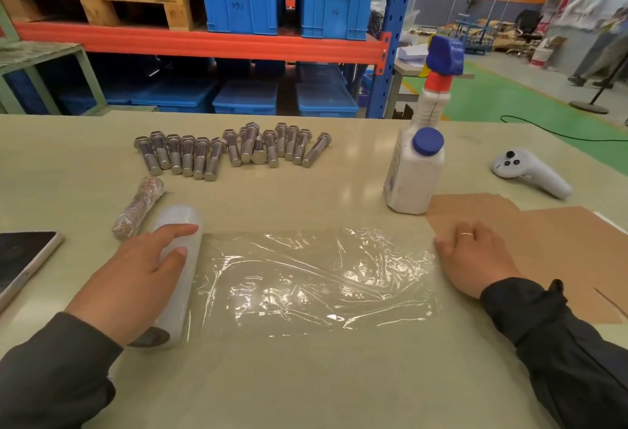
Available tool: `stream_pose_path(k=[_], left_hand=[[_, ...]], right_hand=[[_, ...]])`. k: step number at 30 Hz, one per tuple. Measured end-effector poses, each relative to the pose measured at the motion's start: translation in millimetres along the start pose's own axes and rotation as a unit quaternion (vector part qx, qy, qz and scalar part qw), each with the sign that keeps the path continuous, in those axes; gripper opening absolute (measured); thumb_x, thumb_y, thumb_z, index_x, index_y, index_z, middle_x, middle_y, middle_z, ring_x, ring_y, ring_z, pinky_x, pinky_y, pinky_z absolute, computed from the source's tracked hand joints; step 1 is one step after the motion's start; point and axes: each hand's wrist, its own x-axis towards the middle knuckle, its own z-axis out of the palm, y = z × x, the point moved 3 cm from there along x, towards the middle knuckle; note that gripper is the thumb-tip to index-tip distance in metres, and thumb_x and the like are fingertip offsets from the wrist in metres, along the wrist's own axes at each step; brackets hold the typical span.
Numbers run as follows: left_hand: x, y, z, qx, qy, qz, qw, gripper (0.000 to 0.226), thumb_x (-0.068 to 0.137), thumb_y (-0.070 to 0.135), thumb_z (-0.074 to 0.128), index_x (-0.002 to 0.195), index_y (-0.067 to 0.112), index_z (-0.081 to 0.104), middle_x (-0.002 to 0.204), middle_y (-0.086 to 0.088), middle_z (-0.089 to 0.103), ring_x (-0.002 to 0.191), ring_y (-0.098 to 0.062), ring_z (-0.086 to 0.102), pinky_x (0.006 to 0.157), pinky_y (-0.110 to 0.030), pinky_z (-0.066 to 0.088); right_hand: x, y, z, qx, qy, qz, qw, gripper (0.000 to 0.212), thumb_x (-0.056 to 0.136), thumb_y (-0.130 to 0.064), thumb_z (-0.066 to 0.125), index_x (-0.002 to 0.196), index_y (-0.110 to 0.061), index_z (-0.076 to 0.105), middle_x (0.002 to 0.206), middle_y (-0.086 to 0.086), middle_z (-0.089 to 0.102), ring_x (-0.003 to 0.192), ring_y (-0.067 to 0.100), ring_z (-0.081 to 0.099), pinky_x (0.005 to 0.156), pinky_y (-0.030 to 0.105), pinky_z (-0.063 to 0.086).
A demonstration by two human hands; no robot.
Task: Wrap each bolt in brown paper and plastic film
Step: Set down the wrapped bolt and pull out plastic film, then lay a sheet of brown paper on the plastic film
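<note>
A sheet of clear plastic film (306, 279) lies stretched flat on the table between my hands. It comes off a film roll (180, 306) at the left. My left hand (136, 275) rests on top of that roll, fingers fairly straight. My right hand (472, 258) presses the film's right edge down, fingers bent, beside the brown paper (543, 245). Several bare steel bolts (231, 150) lie in a row further back. One wrapped bolt (139, 207) lies left of the roll.
A white spray bottle (418, 163) with a blue trigger stands at the paper's far left corner. A white controller (530, 170) lies at the right. A phone (23, 258) lies at the left edge. Blue crates fill the rack behind the table (306, 377).
</note>
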Motion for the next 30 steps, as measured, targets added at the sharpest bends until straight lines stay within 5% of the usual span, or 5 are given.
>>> stream_pose_path(k=[9,18,24,27,30], left_hand=[[1,-1,1,-0.024,-0.006,0.010,1.000,0.033,0.095,0.026,0.038,0.121,0.041,0.051,0.131,0.001,0.046,0.098,-0.014,0.039,0.079,-0.035,0.040],[0,2,1,-0.016,-0.010,0.025,1.000,0.034,0.096,0.023,0.039,0.125,0.035,0.051,0.112,0.000,0.048,0.113,-0.018,0.042,0.079,-0.027,0.027],[0,3,1,-0.019,-0.009,0.027,0.999,0.034,0.096,0.023,0.038,0.126,0.036,0.050,0.120,-0.006,0.050,0.109,-0.017,0.042,0.078,-0.027,0.027],[0,3,1,-0.017,-0.007,0.025,1.000,0.035,0.096,0.022,0.038,0.127,0.034,0.050,0.123,-0.007,0.050,0.119,-0.021,0.041,0.080,-0.026,0.026],[2,2,1,-0.012,-0.010,0.030,0.999,0.035,0.097,0.022,0.038,0.128,0.032,0.050,0.124,-0.008,0.051,0.112,-0.020,0.044,0.079,-0.027,0.029]], right_hand=[[7,4,9,-0.053,-0.010,-0.036,0.998,0.050,0.101,-0.030,0.014,0.146,-0.009,0.017,0.153,0.016,0.013,0.142,0.031,0.008,0.116,0.041,0.011],[-11,7,-33,-0.039,-0.058,0.055,0.996,0.047,0.103,-0.030,0.019,0.135,-0.006,0.043,0.138,0.013,0.046,0.125,0.031,0.044,0.104,0.036,0.033],[-88,-51,-90,-0.038,0.032,-0.149,0.988,0.042,0.097,-0.042,0.018,0.075,-0.026,0.051,0.073,-0.009,0.053,0.063,0.003,0.045,0.050,0.017,0.027],[-117,-94,-91,0.090,0.083,-0.365,0.923,0.047,0.091,-0.050,0.016,0.123,-0.044,0.049,0.121,-0.017,0.056,0.099,0.003,0.049,0.073,0.017,0.035],[-112,-121,-54,0.018,0.028,-0.482,0.876,0.046,0.097,-0.044,0.020,0.142,-0.048,0.020,0.153,-0.018,0.019,0.140,0.003,0.014,0.112,0.024,0.007]])
